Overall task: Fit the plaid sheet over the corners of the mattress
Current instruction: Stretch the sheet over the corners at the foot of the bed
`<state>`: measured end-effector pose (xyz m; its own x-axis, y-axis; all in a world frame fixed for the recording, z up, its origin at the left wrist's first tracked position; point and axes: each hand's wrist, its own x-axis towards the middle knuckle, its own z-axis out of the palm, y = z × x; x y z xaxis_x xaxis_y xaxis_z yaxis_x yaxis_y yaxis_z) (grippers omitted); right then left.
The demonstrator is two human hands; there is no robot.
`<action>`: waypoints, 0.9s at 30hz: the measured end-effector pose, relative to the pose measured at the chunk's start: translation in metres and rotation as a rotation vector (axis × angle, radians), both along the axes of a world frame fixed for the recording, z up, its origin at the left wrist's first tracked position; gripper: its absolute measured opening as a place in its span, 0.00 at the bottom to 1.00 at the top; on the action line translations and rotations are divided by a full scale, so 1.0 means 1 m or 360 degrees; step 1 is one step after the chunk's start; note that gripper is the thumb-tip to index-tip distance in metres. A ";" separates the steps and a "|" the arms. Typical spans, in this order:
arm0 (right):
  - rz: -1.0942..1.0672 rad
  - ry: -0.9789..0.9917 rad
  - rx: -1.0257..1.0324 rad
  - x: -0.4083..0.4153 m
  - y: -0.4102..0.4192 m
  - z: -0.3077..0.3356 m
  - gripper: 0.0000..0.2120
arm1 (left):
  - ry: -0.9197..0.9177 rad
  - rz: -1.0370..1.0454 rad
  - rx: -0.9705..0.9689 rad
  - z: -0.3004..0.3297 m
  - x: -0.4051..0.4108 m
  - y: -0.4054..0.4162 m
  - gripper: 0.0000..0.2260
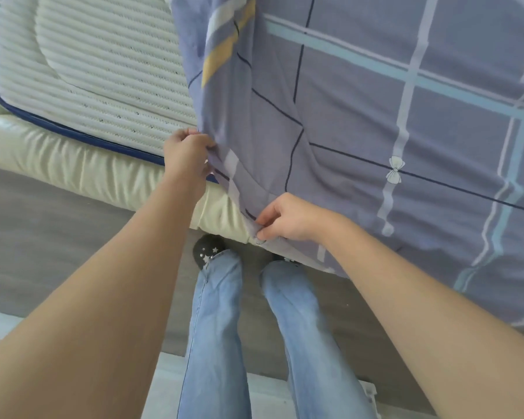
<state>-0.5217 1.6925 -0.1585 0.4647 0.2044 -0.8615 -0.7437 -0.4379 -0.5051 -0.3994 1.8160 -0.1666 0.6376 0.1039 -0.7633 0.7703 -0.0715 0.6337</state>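
Observation:
The plaid sheet (375, 131) is lavender-blue with pale blue, white and dark lines, and it covers the right part of the bed. The white quilted mattress (103, 71) with navy piping lies bare at the upper left. My left hand (186, 154) grips the sheet's loose edge just above the mattress side. My right hand (288, 217) pinches the sheet's hem lower down, against the cream padded bed frame (73, 158). The mattress corners themselves are hidden or out of frame.
I stand at the bedside in blue jeans (215, 328) and dark slippers (208, 249) on a grey floor (43, 237). A pale rug or mat (170, 385) lies behind my feet.

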 end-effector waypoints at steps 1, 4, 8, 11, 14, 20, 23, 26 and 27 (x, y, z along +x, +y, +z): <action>0.0042 0.0008 -0.0027 0.000 0.006 0.000 0.13 | 0.0001 0.0121 -0.0063 0.002 0.006 0.004 0.14; 0.0030 0.0028 -0.0152 0.001 0.020 0.000 0.13 | 0.0022 0.0325 -0.0199 0.008 0.020 0.020 0.13; 0.0192 0.0032 -0.0453 0.013 0.035 -0.008 0.14 | 0.0037 0.0095 -0.0114 0.008 0.024 0.054 0.17; -0.0097 -0.0124 -0.0730 0.038 0.065 -0.007 0.15 | 0.0052 -0.0132 -0.0041 0.000 0.025 0.099 0.20; -0.0695 -0.0364 -0.0631 0.078 0.090 0.004 0.20 | 0.0111 -0.0292 -0.0108 -0.006 0.014 0.121 0.26; -0.0482 -0.0331 -0.0715 0.139 0.164 0.013 0.12 | 0.0321 -0.0531 -0.0547 0.007 0.027 0.159 0.17; -0.0602 -0.0240 -0.0537 0.139 0.170 0.019 0.07 | 0.0392 -0.0403 -0.0294 0.013 0.051 0.174 0.09; -0.0766 -0.0128 -0.0264 0.137 0.167 0.033 0.04 | 0.0555 -0.0514 -0.0266 0.005 0.069 0.180 0.24; -0.0823 -0.0090 -0.0152 0.136 0.165 0.035 0.06 | 0.0632 -0.0540 -0.0368 0.006 0.072 0.177 0.26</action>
<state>-0.3853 1.8579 -0.1233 0.5304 -0.1421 -0.8358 -0.8476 -0.0671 -0.5264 -0.3276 1.9929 -0.1609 0.2655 -0.2550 -0.9298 0.9106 -0.2504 0.3287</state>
